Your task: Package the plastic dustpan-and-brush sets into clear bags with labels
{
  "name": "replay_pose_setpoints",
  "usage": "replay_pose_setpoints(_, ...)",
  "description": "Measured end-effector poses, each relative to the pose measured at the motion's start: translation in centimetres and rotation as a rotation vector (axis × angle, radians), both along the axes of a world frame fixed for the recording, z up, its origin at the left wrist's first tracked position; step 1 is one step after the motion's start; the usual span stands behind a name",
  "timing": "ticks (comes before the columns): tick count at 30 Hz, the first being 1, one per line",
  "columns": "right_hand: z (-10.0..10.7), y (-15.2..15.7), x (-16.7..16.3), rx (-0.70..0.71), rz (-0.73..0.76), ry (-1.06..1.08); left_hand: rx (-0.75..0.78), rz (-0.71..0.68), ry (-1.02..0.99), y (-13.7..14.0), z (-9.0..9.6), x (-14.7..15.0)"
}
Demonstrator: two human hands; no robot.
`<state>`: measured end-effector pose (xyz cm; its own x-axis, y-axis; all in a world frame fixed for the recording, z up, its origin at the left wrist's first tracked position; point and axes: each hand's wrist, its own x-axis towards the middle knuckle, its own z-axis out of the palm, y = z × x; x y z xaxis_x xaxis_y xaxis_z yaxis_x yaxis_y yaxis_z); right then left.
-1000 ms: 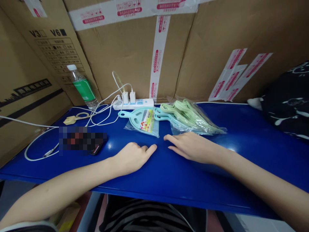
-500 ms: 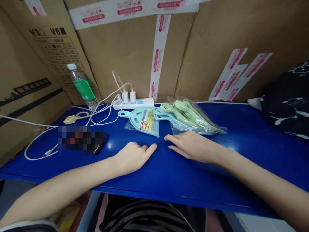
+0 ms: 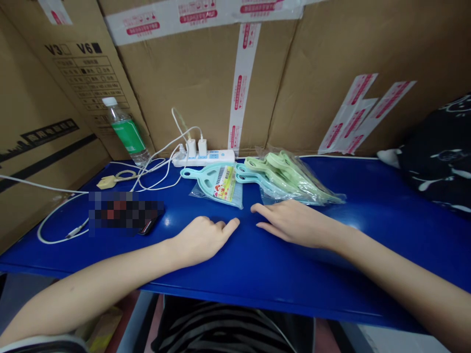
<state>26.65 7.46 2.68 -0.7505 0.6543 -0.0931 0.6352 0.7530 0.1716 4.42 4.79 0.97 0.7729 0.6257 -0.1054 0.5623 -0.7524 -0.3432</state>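
Both bare hands are extended over the blue desk (image 3: pixel 235 282), backs uppermost, tips facing one another across a narrow gap. Left grip (image 3: pixel 200 240): one digit extended toward the right grip (image 3: pixel 300 225), remaining fingers curled under; how far they close against the palm cannot be told. Right grip: thumb and index finger apart, with bare desk showing between them. A bagged light-blue dustpan (image 3: pixel 208 182) lies just beyond the left grip, its handle pointing left and its printed label (image 3: pixel 225 186) facing up. A pile of green and light-blue dustpans (image 3: pixel 285 171) in clear bags lies directly behind the right grip; contact between the knuckles and the lower bag edge cannot be determined. Farther behind the left grip is a white power strip (image 3: pixel 224 158) with chargers plugged in. To the left of that grip are a partly obscured dark object (image 3: pixel 149 223) and, farther back, a green-labelled bottle (image 3: pixel 128 136), tilted against the cardboard (image 3: pixel 191 78).
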Motion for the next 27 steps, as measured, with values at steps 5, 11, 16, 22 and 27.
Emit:
replay_pose_setpoints(5, -0.19, -0.03, 0.21, 0.028, 0.013, 0.021, -0.002, -0.011, 0.001, 0.07, -0.07, -0.12)
replay_pose_setpoints(11, -0.30, 0.05, 0.26, 0.038, 0.032, 0.016, -0.002, -0.017, -0.029, -0.01, -0.02, -0.10)
replay_pose_setpoints(16, -0.51, 0.13, 0.38, 0.057, 0.057, 0.038, 0.004, -0.014, -0.064, -0.02, -0.06, -0.10)
replay_pose_setpoints(22, -0.30, 0.12, 0.38, 0.050, 0.054, 0.018, 0.002, -0.010, -0.022, 0.01, -0.07, -0.08)
replay_pose_setpoints(27, -0.02, 0.05, 0.31, 0.032, 0.017, -0.005, 0.000, -0.010, -0.034, -0.04, 0.03, -0.08)
